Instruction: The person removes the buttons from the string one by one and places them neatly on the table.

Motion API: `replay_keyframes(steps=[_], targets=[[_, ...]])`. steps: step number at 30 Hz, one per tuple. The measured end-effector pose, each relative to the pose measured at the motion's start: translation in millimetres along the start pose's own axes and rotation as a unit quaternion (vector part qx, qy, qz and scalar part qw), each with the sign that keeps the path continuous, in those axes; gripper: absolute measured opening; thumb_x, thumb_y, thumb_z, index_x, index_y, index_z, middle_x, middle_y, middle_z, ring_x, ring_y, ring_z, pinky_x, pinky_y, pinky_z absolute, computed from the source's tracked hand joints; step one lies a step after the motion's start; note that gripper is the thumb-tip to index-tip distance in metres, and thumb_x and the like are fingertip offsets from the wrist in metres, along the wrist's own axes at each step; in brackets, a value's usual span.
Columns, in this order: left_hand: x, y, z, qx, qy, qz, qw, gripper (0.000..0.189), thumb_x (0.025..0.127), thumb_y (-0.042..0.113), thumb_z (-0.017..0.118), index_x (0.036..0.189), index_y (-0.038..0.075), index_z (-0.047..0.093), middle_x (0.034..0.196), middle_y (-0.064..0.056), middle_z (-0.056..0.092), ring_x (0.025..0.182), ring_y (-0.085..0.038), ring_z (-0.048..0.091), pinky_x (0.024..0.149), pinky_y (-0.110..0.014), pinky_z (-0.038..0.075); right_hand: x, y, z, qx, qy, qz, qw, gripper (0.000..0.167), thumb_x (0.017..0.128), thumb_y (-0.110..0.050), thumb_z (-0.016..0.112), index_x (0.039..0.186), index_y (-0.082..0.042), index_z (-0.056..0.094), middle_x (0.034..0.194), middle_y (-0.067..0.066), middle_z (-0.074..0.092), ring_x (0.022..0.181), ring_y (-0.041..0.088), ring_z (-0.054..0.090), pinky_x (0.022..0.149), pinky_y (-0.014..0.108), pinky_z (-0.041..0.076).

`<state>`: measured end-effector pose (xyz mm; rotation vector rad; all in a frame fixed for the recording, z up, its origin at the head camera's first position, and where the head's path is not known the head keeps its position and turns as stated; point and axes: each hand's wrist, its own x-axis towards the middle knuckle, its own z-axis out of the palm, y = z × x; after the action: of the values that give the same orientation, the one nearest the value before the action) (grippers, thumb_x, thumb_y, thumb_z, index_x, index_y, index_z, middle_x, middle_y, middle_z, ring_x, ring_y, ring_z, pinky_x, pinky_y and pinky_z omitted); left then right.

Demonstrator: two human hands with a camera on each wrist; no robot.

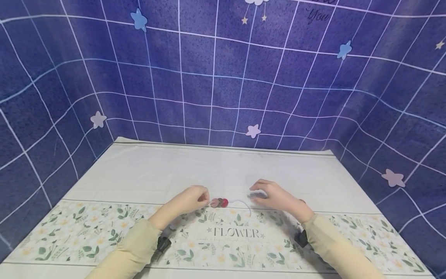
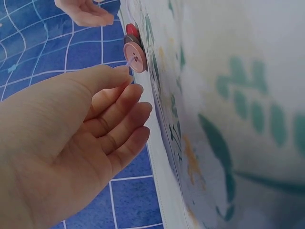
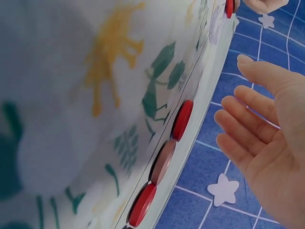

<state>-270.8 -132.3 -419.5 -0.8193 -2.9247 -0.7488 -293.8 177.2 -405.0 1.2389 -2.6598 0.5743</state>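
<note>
My left hand (image 1: 192,198) pinches the end of a thin pale cord (image 1: 240,200) between thumb and forefinger, just beside a pink button (image 2: 135,57). In the left wrist view the cord end comes out of that button's holes. A dark brown button (image 1: 220,202) and a red button (image 1: 225,202) stand against it in a row on the cord. From the red button the cord's free end curves right across the cloth. My right hand (image 1: 273,195) hovers to the right of that end, fingers relaxed and apart, holding nothing.
Loose buttons lie in a line under the right hand: a red one (image 3: 182,120), a brownish-pink one (image 3: 163,161) and another red one (image 3: 143,205). A floral cloth (image 1: 139,248) covers the table front. Blue grid-patterned curtains (image 1: 195,85) enclose the back and sides.
</note>
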Motion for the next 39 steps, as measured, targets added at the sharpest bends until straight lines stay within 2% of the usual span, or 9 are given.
replay_keyframes(steps=[8,16,20,28,39], targets=[[0.5,-0.9,1.2,0.000,-0.003,-0.011,0.9999,0.010,0.085,0.016,0.066,0.078,0.017,0.060,0.073,0.009,0.057,0.072,-0.005,0.052,0.073,-0.029,0.049,6.3,-2,4,-0.001,0.003,-0.019,0.9998,0.029,0.083,-0.014,0.069,0.109,-0.001,0.064,0.106,0.008,0.065,0.101,0.024,0.062,0.092,0.038,0.048],[-2.2,0.5,-0.6,0.002,0.009,0.013,0.9999,0.010,0.084,0.013,0.067,0.077,0.015,0.059,0.071,0.009,0.054,0.067,-0.006,0.049,0.067,-0.027,0.048,11.8,-5,8,0.006,-0.001,-0.024,0.9997,0.029,0.083,-0.014,0.068,0.109,-0.001,0.064,0.107,0.008,0.065,0.102,0.024,0.062,0.092,0.038,0.049],[-1.6,0.9,-1.0,0.001,0.000,-0.003,1.0000,0.010,0.085,0.016,0.067,0.078,0.016,0.059,0.073,0.009,0.056,0.069,-0.006,0.051,0.070,-0.028,0.048,14.9,-8,10,0.012,-0.008,-0.028,0.9995,0.030,0.084,-0.014,0.068,0.110,-0.001,0.064,0.107,0.008,0.064,0.102,0.024,0.062,0.092,0.037,0.049],[-1.6,1.4,-0.5,0.002,-0.005,-0.007,1.0000,0.009,0.085,0.018,0.067,0.080,0.016,0.059,0.074,0.009,0.056,0.071,-0.006,0.051,0.071,-0.028,0.048,20.6,-14,14,0.024,-0.034,-0.006,0.9991,0.034,0.085,-0.021,0.068,0.112,-0.002,0.063,0.109,0.007,0.064,0.104,0.022,0.061,0.094,0.036,0.048],[-0.7,0.7,-0.8,0.014,-0.002,0.005,0.9999,0.009,0.084,0.017,0.068,0.080,0.015,0.060,0.072,0.009,0.054,0.068,-0.006,0.049,0.068,-0.026,0.046,30.6,-19,20,0.025,-0.039,-0.016,0.9988,0.032,0.085,-0.023,0.069,0.111,-0.004,0.065,0.106,0.004,0.064,0.101,0.019,0.061,0.093,0.034,0.049]])
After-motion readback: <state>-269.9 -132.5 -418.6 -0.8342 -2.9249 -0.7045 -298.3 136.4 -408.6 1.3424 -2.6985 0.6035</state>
